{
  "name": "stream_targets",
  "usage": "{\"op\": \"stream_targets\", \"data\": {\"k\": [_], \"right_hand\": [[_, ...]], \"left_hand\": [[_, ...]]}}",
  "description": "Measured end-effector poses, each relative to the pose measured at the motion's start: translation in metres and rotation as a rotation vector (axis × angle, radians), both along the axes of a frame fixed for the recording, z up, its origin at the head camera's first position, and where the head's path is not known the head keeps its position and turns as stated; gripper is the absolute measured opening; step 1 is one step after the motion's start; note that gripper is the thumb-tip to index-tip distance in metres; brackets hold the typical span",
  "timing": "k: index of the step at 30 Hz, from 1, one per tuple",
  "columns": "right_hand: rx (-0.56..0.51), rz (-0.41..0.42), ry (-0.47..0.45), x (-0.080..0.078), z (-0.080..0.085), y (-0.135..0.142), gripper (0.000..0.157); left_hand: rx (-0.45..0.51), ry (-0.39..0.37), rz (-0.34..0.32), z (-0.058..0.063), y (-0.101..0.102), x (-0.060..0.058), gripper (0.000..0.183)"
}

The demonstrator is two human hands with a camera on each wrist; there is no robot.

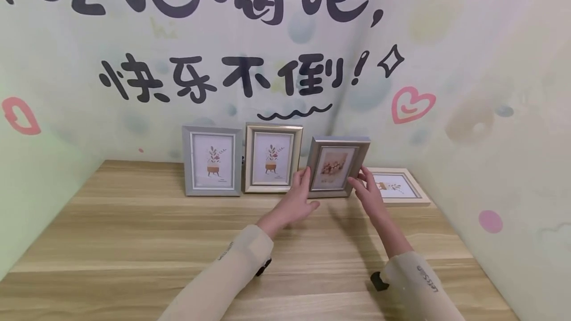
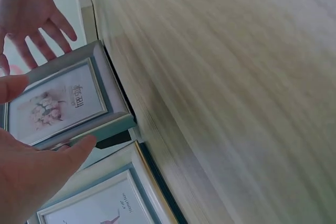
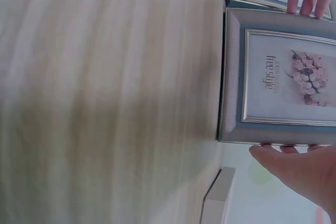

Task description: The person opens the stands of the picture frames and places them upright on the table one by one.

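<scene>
A grey-brown picture frame [image 1: 332,170] with a flower print stands tilted on the wooden table. My left hand [image 1: 294,199] lies along its left side, with straight fingers touching the edge and the thumb sticking out low in front. My right hand [image 1: 370,194] holds the right side, thumb towards the front and fingers at the edge. In the right wrist view, the same picture frame [image 3: 236,77] stands between both hands. Left of it, a gold picture frame [image 1: 273,189] and a grey picture frame [image 1: 211,192] stand upright against the wall.
A cream picture frame [image 1: 401,202] lies flat at the right, partly behind my right hand. Behind the row rises a wall [image 1: 250,108] with large black lettering. The wooden table [image 1: 134,241] reaches forward from it, with side walls left and right.
</scene>
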State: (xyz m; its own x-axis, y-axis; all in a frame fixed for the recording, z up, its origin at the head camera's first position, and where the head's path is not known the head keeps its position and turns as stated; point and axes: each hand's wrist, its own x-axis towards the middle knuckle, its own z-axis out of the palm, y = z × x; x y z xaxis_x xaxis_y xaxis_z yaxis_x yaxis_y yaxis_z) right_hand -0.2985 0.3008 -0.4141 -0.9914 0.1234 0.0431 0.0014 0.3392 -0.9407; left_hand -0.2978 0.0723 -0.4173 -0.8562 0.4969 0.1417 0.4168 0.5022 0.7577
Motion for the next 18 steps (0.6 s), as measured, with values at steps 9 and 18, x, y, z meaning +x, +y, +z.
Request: {"op": "stream_targets", "data": {"k": [9,18], "right_hand": [[0.238,0.047,0.03,-0.005,0.004,0.001,0.079],[0.364,0.077,0.066,-0.008,0.012,0.002,0.068]], "left_hand": [[-0.024,-0.044,0.048,-0.006,0.005,-0.005,0.098],[-0.063,-0.036,0.087,-0.003,0.009,-0.011,0.099]]}}
